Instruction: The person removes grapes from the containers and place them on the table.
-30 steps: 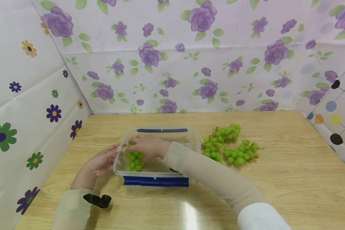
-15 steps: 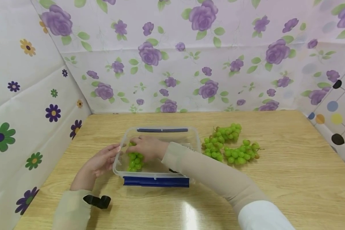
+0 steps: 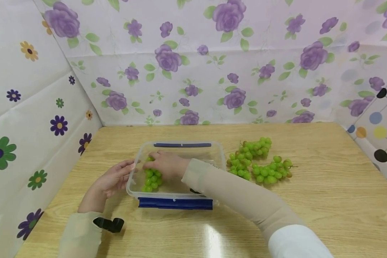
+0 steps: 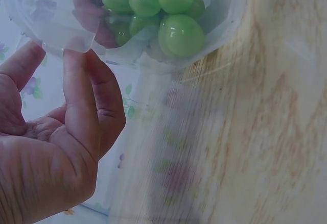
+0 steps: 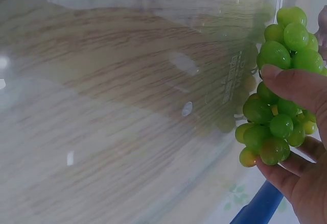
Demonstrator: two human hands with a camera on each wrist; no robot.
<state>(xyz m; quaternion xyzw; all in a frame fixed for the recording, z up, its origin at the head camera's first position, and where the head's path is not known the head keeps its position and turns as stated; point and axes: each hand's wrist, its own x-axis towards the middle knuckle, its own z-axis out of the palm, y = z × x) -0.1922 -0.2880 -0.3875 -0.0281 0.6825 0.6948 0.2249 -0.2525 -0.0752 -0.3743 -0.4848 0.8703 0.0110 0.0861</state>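
Note:
A clear plastic container [image 3: 187,186] with blue latches stands on the table. My left hand [image 3: 114,179] is at its left side; in the left wrist view, the thumb and bent fingers of that hand [image 4: 56,132] hold the rim. Inside the container, along its left end, lies a bunch of green grapes [image 3: 152,181]. My right hand [image 3: 167,165] reaches over into the container and grips this bunch. In the right wrist view the thumb lies across the grapes [image 5: 273,127], with fingers beneath them. Part of the bunch is hidden behind the right hand.
More green grape bunches [image 3: 271,172] lie on the wooden table [image 3: 325,200], right of the container. Flowered cloth [image 3: 193,71] hangs along the back and left sides. A black strap mount [image 3: 111,224] sticks out from the left wrist.
The grape bunch under my right hand has shifted and turned slightly inside the container, with the hand moving a little along with it. My left hand stays at the rim.

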